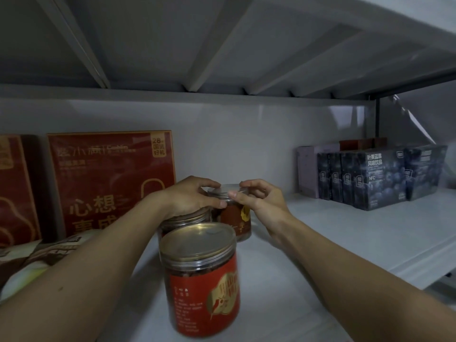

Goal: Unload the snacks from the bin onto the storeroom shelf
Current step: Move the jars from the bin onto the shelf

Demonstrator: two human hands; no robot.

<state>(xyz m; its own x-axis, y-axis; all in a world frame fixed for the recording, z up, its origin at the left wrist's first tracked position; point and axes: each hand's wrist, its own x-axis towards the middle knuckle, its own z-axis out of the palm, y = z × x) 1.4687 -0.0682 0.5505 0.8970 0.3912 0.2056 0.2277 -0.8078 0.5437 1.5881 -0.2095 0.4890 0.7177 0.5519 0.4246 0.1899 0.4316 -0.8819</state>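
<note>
Both my hands are on the far clear plastic jar with a red label and silver screw lid (pixel 233 213), which stands on the white metal shelf (pixel 320 243). My left hand (pixel 192 197) curls over the left side of its lid, with the heel of the palm resting on the lid of a second jar of the same kind (pixel 183 222) just beside it on the near left. My right hand (pixel 262 199) pinches the lid's right rim between thumb and fingertips. A third red-labelled jar with a gold seal under its clear lid (pixel 202 280) stands nearest me, touching the second. Large red gift boxes (pixel 111 183) lean against the back wall on the left, with crumpled snack bags (pixel 37 255) in front of them. Dark blue drink cartons (pixel 375 178) sit far right.
</note>
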